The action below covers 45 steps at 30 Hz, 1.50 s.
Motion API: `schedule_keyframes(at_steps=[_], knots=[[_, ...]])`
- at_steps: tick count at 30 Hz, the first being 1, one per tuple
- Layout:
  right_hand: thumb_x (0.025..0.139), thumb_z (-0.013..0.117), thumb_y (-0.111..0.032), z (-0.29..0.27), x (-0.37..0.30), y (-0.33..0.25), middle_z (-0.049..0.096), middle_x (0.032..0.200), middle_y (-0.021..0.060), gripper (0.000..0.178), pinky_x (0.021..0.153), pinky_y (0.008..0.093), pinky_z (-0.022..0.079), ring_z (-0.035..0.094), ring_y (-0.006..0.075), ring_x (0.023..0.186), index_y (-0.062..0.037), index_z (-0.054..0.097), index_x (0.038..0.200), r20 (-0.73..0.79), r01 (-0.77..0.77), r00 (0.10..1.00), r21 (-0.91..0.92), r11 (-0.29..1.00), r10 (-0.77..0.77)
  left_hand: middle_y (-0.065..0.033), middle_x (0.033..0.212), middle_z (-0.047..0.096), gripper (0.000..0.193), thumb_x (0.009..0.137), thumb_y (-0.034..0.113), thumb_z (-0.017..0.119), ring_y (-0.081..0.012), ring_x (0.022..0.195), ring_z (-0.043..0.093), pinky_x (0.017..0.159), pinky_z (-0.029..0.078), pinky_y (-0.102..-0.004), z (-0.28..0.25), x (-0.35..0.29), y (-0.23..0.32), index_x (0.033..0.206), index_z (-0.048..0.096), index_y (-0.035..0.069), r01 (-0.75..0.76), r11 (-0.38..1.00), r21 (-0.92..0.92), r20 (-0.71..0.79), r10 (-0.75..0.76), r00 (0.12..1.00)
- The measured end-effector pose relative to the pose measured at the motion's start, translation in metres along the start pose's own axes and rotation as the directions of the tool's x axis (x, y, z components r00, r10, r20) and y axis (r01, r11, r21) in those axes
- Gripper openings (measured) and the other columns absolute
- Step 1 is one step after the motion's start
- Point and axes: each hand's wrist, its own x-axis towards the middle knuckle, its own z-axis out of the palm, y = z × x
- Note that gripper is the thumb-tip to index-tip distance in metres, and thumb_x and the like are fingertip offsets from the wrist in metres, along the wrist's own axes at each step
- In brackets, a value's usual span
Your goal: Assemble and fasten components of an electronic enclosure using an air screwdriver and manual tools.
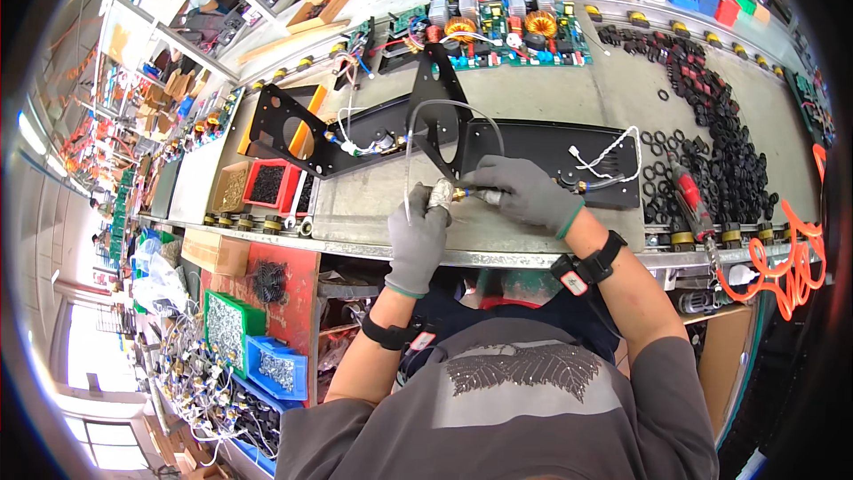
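Observation:
My left hand (418, 236), in a grey glove with a silvery wrap on a fingertip, is closed on one side of a small brass fitting (459, 194). My right hand (530, 194), gloved alike, pinches at its other side. A thin clear tube (455, 103) loops up from my hands over the work; where its ends sit is hidden by the gloves. Just beyond lies a black metal bracket (435, 93) with round holes. Next to it is a black panel (555, 144) carrying a white cable (634, 156) and a small brass-ended valve near my right hand.
Green circuit boards (524, 52) with copper coils stand at the back. Black rings and nuts (711, 160) are heaped at right, beside a red screwdriver (689, 191) and a coiled orange hose (786, 271). Red bins (291, 187) hold black screws at left. Rollers line the bench edge.

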Motion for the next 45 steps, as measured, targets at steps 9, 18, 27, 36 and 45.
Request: schedule_keyframes(at_steps=[9,18,27,36,45], knots=[[0.089,0.064,-0.002,0.001,-0.005,0.0,0.063,0.094,0.0079,0.026,0.073,0.03,0.048,0.061,0.02,0.081,-0.0074,0.066,0.115,-0.258,-0.002,0.965,0.195,0.981,0.053,-0.0017,0.079,0.06,0.036,0.088,0.027,0.073,-0.0127,0.065,0.057,0.061,0.049,-0.0279,-0.026,0.003,-0.037,0.113,0.063,0.004,-0.246,0.716,0.653,-0.007,0.331,0.944],[0.09,0.062,-0.014,0.008,0.014,0.011,0.068,0.096,0.0187,0.025,0.079,0.0404,0.051,0.066,0.0337,0.088,-0.0044,0.059,0.113,-0.417,-0.339,0.8,0.278,0.899,0.431,-0.0165,0.118,0.062,0.063,0.098,0.027,0.058,-0.0226,0.101,0.061,0.089,0.049,-0.0343,-0.015,0.043,0.022,0.146,0.031,-0.005,-0.603,0.798,-0.003,0.022,0.602,0.798],[0.086,0.058,-0.018,-0.016,0.034,-0.006,0.068,0.102,0.0198,0.028,0.084,0.0432,0.051,0.065,0.037,0.097,-0.0061,0.064,0.11,-0.072,-0.609,0.793,-0.066,0.79,0.605,-0.0228,0.109,0.064,0.068,0.102,0.038,0.05,-0.0324,0.096,0.064,0.086,0.049,-0.0402,-0.007,0.066,0.012,0.145,0.025,-0.008,-0.448,0.876,0.179,0.175,0.42,0.89],[0.079,0.056,-0.017,-0.031,0.044,-0.016,0.07,0.094,0.0206,0.026,0.08,0.0416,0.052,0.067,0.0366,0.09,-0.0052,0.074,0.094,0.218,-0.447,0.782,-0.456,0.769,0.584,-0.0288,0.127,0.056,0.068,0.101,0.041,0.046,-0.0454,0.113,0.056,0.095,0.046,-0.0458,-0.008,0.075,-0.002,0.145,0.026,-0.007,-0.48,0.804,0.352,0.168,0.45,0.877],[0.076,0.06,-0.012,-0.022,0.036,-0.012,0.07,0.091,0.0195,0.023,0.079,0.0429,0.053,0.067,0.038,0.087,-0.0055,0.075,0.092,0.252,-0.375,0.785,-0.532,0.759,0.565,-0.0254,0.122,0.059,0.062,0.101,0.03,0.05,-0.0417,0.109,0.058,0.094,0.046,-0.0446,-0.004,0.069,-0.005,0.145,0.027,-0.006,-0.559,0.824,0.092,0.189,0.537,0.822]])
